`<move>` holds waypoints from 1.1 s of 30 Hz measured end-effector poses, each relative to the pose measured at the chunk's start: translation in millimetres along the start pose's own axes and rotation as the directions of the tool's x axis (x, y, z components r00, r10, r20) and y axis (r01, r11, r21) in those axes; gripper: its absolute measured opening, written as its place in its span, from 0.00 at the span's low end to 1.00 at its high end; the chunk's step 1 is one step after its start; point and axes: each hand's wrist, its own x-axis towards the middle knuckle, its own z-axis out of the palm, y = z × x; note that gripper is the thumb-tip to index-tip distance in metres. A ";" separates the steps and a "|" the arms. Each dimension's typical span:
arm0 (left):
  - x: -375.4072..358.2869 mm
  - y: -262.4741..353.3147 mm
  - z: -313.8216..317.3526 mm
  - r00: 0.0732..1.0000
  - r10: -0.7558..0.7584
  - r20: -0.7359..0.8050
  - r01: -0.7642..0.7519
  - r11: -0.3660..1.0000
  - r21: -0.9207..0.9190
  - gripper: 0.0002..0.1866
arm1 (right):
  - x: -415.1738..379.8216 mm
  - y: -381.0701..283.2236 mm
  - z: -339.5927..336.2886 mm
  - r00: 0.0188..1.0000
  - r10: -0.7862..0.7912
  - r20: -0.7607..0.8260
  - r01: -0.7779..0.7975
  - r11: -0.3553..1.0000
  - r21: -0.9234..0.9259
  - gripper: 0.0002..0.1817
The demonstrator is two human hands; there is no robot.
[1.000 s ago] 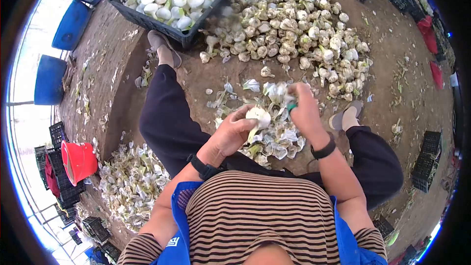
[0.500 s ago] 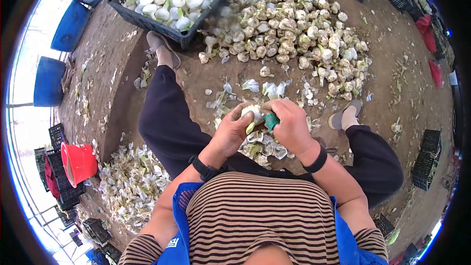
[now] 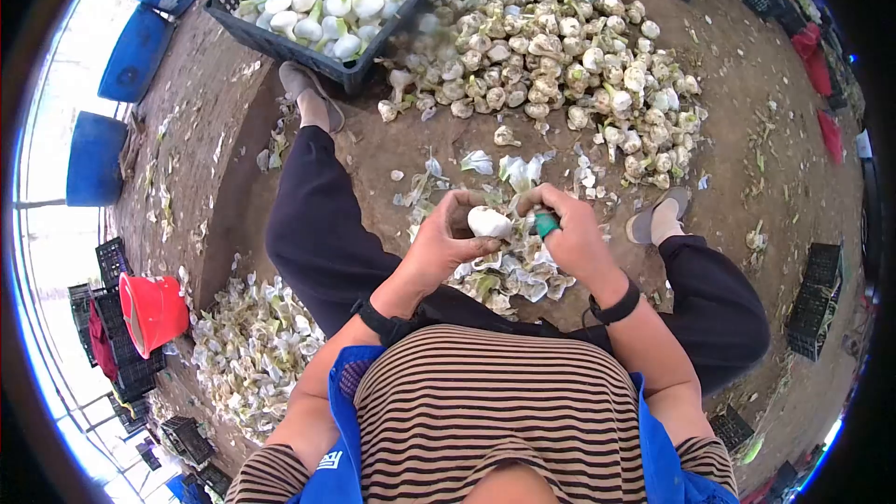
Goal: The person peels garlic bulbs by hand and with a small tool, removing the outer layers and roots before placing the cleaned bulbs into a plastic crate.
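Observation:
My left hand (image 3: 441,245) has its fingers and thumb around a smooth white garlic bulb (image 3: 489,222), held above the ground between my knees. Just right of the bulb, and apart from it, my right hand (image 3: 579,241) is closed on a small green tool (image 3: 545,223); its working end is too small to make out. Papery garlic skins (image 3: 527,278) lie on the ground beneath both hands. Beyond them spreads a big heap of unpeeled garlic bulbs (image 3: 551,61), brownish with short stems.
A black plastic crate (image 3: 280,49) full of white bulbs stands beyond my left foot. To the left are a heap of skins (image 3: 252,355), a red bucket (image 3: 161,313) and blue barrels (image 3: 96,159). More black crates (image 3: 814,303) stand at the right.
My right hand has drawn away to the right from the garlic bulb with the green tool. The bulb has turned in my left hand and now shows a smooth white side.

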 end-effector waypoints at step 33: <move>157.6 8.0 -66.5 0.908 -0.131 -0.397 0.248 0.933 0.260 0.21 | 118.7 159.3 47.8 0.979 -0.075 0.189 0.169 0.816 -0.552 0.13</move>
